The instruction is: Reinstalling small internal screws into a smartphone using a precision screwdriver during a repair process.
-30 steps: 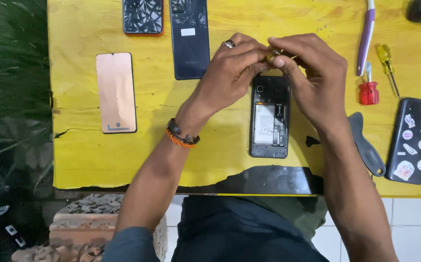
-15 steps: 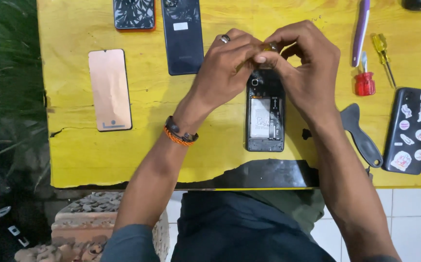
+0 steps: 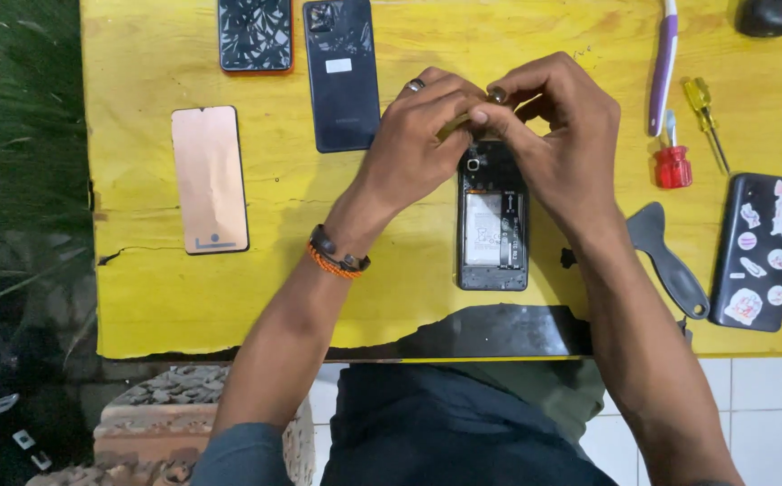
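Left hand (image 3: 418,135) and right hand (image 3: 557,126) pinched together on a small part (image 3: 454,126), just above the opened phone (image 3: 493,220).

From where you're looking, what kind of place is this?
Probably a small phone repair bench. On the yellow table lies an opened phone with its insides showing, beside a detached back cover, a red-handled screwdriver and a dark pry tool.
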